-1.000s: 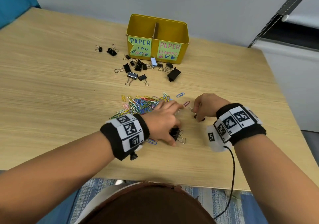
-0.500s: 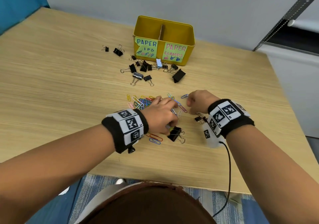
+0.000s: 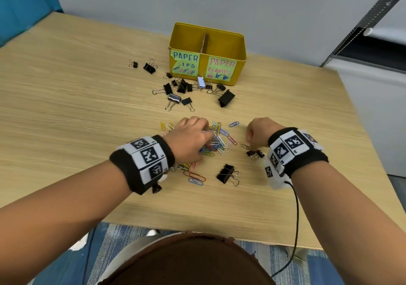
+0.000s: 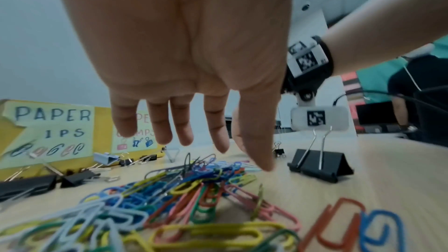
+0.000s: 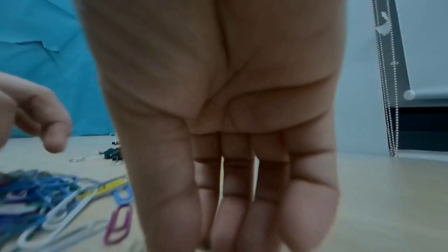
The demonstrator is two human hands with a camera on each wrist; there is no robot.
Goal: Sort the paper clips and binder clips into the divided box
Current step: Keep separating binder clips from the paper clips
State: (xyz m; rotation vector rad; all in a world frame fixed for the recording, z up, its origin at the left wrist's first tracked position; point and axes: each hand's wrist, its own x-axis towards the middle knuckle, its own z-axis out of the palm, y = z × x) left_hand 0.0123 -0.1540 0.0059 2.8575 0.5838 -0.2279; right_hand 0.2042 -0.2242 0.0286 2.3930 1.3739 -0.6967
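Gathering step. Left hand [image 3: 189, 137] over paper clips [image 3: 216, 142], near side of divided box [image 3: 207, 53]; grip spread, empty. Right hand [image 3: 258, 134] fingers straight, empty. Binder clips [image 3: 182, 90] just before box. Next: pinch clips, carry to left compartment.

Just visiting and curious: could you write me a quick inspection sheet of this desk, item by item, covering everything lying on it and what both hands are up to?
Surface: wooden table, clips scattered on it.
Job's things: yellow divided box at the far edge, labelled for paper clips and clamps; contents hidden. Coloured paper clips heaped in the middle. Black binder clips scattered before the box; one large binder clip lies nearer the person.
Clutter: nothing seen.
Grippers: left hand over the paper clip heap, fingers straight, holding nothing. Right hand beside the heap, fingers straight.
Cables: black cable hanging from the right wristband.
Surroundings: grey wall, blue panel at left.
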